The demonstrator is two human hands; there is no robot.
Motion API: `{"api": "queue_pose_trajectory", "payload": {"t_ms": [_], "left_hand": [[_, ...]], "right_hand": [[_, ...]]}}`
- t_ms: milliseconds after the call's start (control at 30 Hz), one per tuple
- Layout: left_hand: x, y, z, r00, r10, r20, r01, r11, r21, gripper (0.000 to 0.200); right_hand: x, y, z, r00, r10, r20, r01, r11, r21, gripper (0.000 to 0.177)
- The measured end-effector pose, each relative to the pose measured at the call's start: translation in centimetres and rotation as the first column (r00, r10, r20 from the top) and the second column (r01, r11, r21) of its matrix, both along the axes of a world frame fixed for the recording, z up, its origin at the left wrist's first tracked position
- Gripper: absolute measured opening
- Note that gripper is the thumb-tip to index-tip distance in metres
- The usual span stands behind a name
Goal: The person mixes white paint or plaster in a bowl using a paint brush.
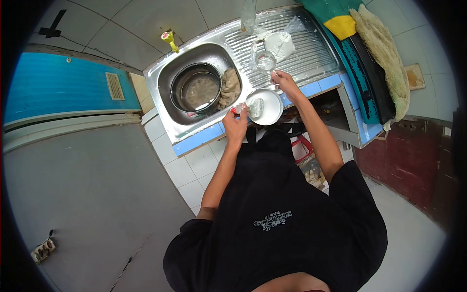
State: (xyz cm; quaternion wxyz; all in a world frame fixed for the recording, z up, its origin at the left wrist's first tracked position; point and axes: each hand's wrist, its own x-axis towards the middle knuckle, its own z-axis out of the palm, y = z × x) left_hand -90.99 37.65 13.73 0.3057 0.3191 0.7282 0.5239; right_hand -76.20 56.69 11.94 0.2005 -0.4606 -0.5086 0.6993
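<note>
— Where's the bowl from where you stand?
— The white bowl sits at the front edge of the counter, just right of the sink. It's right between the two hands.
— Which hand is closer?
— Both are at it. The left hand is against the near-left rim, and the right hand is at the far-right rim, so the bowl lies inward from each set of fingers.
— Are the fingers open?
— The left ones are pinched on a small red-tipped thing, held just beside the rim. I can't make out what it is. The right fingertips are drawn together by the rim, but I can't tell whether they're gripping it.
— Anything in the bowl?
— A pale lump, its longer side running from the near rim toward the far one. The bowl is round, so it has no long way.
— Give me the count.
— One bowl, one lump and two hands. Just beyond the right hand there's one glass on the ribbed drainer. One pot sits in the sink with one rag beside it. There's one bottle at the back and one yellow tap
</note>
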Motion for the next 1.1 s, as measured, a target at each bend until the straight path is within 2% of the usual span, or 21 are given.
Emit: {"api": "queue_pose_trajectory", "payload": {"t_ms": [167, 233, 267, 367, 433, 700, 900, 967, 1000, 1033, 1100], "left_hand": [[0.1, -0.4, -0.2, 1.0, 0.001, 0.026, 0.0, 0.999, -0.046, 0.028], [0.3, -0.4, 0.1, 0.999, -0.004, 0.036, 0.007, 0.998, -0.062, 0.028], [0.6, -0.4, 0.2, 0.997, 0.054, 0.058, -0.052, 0.998, -0.035, 0.028], [0.8, -0.7, -0.4, 0.999, 0.037, 0.028, -0.034, 0.996, -0.079, 0.029], [0.8, -0.8, -0.6, 1.0, 0.021, -0.017, -0.023, 0.993, -0.112, 0.029], [1.2, -1.0, 0.2, 1.0, -0.011, 0.026, 0.013, 0.994, -0.106, 0.027], [1.2, -0.5, 3.0, 0.995, -0.081, -0.052, 0.075, 0.992, -0.104, 0.024], [1.2, -0.3, 3.0, 0.991, -0.1, -0.087, 0.091, 0.991, -0.099, 0.023], [1.2, -0.2, 3.0, 0.99, -0.105, -0.095, 0.096, 0.991, -0.098, 0.023], [1.1, -0.1, 3.0, 0.988, -0.111, -0.105, 0.101, 0.99, -0.095, 0.023], [0.9, 0.1, 3.0, 0.985, -0.127, -0.117, 0.115, 0.987, -0.11, 0.022]], "right_hand": [[-3.6, 2.3, -2.0, 0.999, -0.022, -0.031, 0.02, 0.997, -0.078, 0.023], [-4.9, 3.5, -2.7, 0.999, 0.001, -0.039, -0.004, 0.997, -0.077, 0.023], [-5.8, 4.2, -3.0, 0.999, 0.029, -0.032, -0.032, 0.994, -0.102, 0.022], [-7.9, 5.9, -4.1, 0.997, 0.073, -0.038, -0.077, 0.99, -0.116, 0.022], [-9.1, 6.9, -4.4, 0.998, 0.05, -0.049, -0.057, 0.985, -0.163, 0.022], [-11.2, 8.9, -7.5, 1.0, 0.009, -0.024, -0.014, 0.984, -0.18, 0.02], [-11.4, 8.8, -7.9, 0.997, -0.073, 0.031, 0.077, 0.986, -0.15, 0.023], [-11.5, 9.0, -8.4, 0.986, -0.095, 0.14, 0.104, 0.993, -0.059, 0.028], [-11.4, 9.1, -8.2, 0.988, -0.073, 0.135, 0.079, 0.996, -0.043, 0.035], [-11.2, 9.2, -8.0, 0.988, -0.082, 0.132, 0.088, 0.995, -0.042, 0.035], [-11.0, 9.1, -7.5, 0.962, -0.088, 0.259, 0.058, 0.991, 0.123, 0.045]]}}
